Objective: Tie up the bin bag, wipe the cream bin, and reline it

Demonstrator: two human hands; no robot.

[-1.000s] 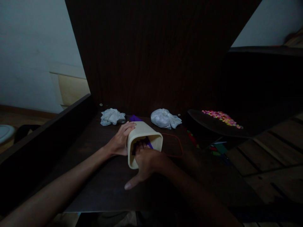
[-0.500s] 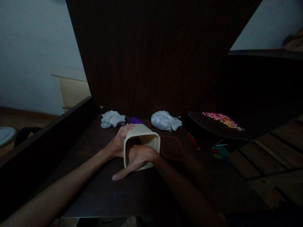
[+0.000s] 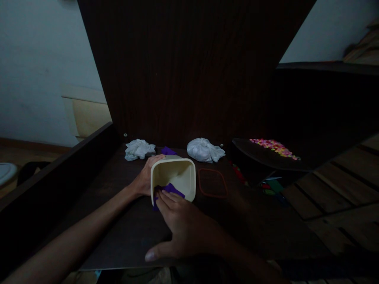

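A cream plastic container (image 3: 192, 179) lies tilted on its side, its mouth facing me. My left hand (image 3: 146, 179) is closed around its left outer wall. At the lower left of the mouth, the fingers of my right hand (image 3: 180, 223) press a purple cloth (image 3: 170, 188) against the inner wall and rim. The thumb of that hand sticks out to the left, away from the cloth. A reddish-brown square ring (image 3: 212, 193), perhaps a lid rim, lies just right of the container.
Two tied white plastic bags (image 3: 204, 150) sit at the back panel, with another purple piece (image 3: 168, 150) between them. At right, a dark bag-like item (image 3: 251, 157) bears pink and yellow beads. A raised wooden edge (image 3: 74, 156) borders the left side.
My right hand has drawn back out of the container toward me, and the purple cloth now shows under its fingers. The container's mouth has tipped up slightly; my left hand stays on it.
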